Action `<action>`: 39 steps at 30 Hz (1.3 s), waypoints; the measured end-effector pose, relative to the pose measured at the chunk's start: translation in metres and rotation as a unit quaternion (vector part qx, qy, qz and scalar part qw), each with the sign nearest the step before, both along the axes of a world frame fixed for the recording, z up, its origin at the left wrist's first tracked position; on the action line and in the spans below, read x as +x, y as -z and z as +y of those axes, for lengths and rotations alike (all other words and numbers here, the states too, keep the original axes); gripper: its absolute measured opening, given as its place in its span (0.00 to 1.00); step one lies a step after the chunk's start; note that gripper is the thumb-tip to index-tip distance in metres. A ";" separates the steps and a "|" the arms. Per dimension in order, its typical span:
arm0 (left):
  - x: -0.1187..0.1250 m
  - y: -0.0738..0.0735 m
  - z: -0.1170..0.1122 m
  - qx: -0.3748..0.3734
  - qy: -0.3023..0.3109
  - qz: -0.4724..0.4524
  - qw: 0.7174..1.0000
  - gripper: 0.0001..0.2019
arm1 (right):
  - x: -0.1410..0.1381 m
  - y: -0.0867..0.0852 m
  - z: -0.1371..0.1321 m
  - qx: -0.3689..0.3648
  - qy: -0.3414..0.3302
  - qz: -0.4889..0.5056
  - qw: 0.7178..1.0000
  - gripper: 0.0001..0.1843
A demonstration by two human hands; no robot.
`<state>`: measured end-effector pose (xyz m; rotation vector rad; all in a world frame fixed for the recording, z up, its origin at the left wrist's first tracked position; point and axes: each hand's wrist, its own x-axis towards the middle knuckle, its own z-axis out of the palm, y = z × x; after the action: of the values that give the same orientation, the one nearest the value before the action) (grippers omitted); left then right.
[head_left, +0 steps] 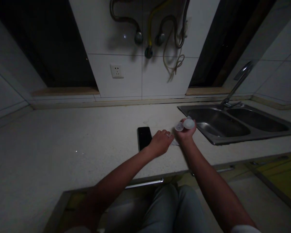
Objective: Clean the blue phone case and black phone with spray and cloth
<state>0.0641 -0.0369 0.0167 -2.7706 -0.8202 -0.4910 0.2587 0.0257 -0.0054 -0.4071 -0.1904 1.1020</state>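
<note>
My right hand (187, 133) is wrapped round two pale, translucent pieces with round ends, close to the sink's left edge. The smaller round-ended piece (178, 126) is on the left, the larger round-ended piece (189, 123) on the right; their exact kind is too dim to tell. Just left of them, my left hand (161, 142) has its fingers curled, with a small clear or shiny bit at the fingertips that I cannot make out. A flat, pale sheet (175, 142) lies between the hands, partly hidden. Beside my left hand, a black phone (144, 137) lies flat on the counter.
The light-coloured counter (106, 129) runs along a tiled wall. At the right a double steel sink (215, 142) with a curved tap (242, 72) is set in. Hoses and valves (149, 51) hang above, near a wall socket (116, 71). Drawer handles (145, 183) line the front.
</note>
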 end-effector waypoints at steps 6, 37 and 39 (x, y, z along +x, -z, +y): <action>0.020 -0.003 0.014 -0.036 0.042 0.080 0.995 0.11 | -0.002 0.004 0.007 0.003 0.016 0.053 0.998 0.13; -0.011 -0.015 0.019 -0.550 -0.054 -0.522 0.650 0.13 | -0.013 -0.001 0.003 -0.029 -0.003 -0.026 0.999 0.13; -0.014 -0.020 0.021 -0.620 -0.074 -0.552 0.553 0.11 | -0.018 -0.003 0.002 -0.029 -0.016 -0.043 0.999 0.11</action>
<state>0.0504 -0.0160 0.0364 -2.9143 -2.3689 -2.6536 0.2407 0.0273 -0.0021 -0.5052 -0.2421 1.1237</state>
